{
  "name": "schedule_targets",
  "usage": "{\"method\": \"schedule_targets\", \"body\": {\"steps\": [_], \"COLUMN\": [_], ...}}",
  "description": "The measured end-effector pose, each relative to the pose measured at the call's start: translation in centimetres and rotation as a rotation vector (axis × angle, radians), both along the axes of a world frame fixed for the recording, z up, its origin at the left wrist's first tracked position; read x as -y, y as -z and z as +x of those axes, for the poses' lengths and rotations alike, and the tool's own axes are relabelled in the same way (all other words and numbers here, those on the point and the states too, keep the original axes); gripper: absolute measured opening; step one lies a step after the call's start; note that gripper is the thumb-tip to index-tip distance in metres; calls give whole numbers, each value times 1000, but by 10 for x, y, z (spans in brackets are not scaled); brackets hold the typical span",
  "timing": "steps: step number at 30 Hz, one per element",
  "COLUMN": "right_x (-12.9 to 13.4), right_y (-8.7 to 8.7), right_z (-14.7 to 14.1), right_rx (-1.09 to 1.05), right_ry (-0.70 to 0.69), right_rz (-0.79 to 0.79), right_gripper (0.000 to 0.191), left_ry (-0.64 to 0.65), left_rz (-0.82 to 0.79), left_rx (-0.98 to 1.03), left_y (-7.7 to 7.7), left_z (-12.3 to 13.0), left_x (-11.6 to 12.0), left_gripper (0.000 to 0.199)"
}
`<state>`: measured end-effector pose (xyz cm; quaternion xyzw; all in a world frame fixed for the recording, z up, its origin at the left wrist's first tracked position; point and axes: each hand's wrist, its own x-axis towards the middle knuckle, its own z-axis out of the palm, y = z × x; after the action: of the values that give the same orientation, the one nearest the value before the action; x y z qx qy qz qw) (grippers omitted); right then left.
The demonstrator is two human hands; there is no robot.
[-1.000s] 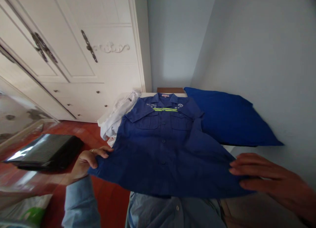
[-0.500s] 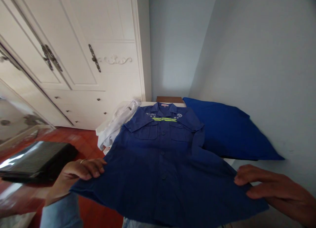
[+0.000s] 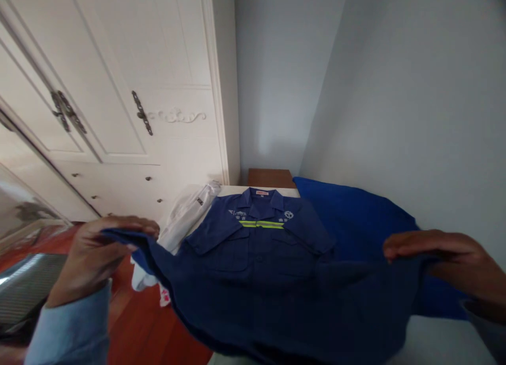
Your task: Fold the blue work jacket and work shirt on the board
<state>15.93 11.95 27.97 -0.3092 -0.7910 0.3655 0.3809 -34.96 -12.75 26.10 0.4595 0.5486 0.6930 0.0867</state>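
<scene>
A dark blue short-sleeved work shirt lies front up, its collar at the far end and a yellow-green reflective stripe across the chest. Its lower part is lifted towards me, and the hem sags between my hands. At the left, my left hand pinches one hem corner between thumb and fingers. My right hand grips the opposite corner, fingers folded over the cloth; its thumb is hidden. The shirt's upper part rests on a white surface.
A white crumpled garment lies left of the shirt. To the right, a bright blue cloth lies against the grey wall. A white wardrobe stands behind at left. A dark striped case sits on the red floor.
Both hands have raised the shirt's hem, and the cloth now dips between them. The view has tilted up slightly, so the wardrobe and collar sit lower in the picture.
</scene>
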Motion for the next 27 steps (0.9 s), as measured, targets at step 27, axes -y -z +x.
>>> {"method": "schedule_targets", "body": {"steps": [27], "right_x": [-240], "right_y": [138], "right_z": [-117], "right_rx": [-2], "right_ry": [347], "right_rz": [-632], "right_gripper": [33], "left_ry": [-54], "left_rz": [-397], "left_rx": [286], "left_y": [130], "left_z": [-100], "left_x": [-292], "left_gripper": [50]}}
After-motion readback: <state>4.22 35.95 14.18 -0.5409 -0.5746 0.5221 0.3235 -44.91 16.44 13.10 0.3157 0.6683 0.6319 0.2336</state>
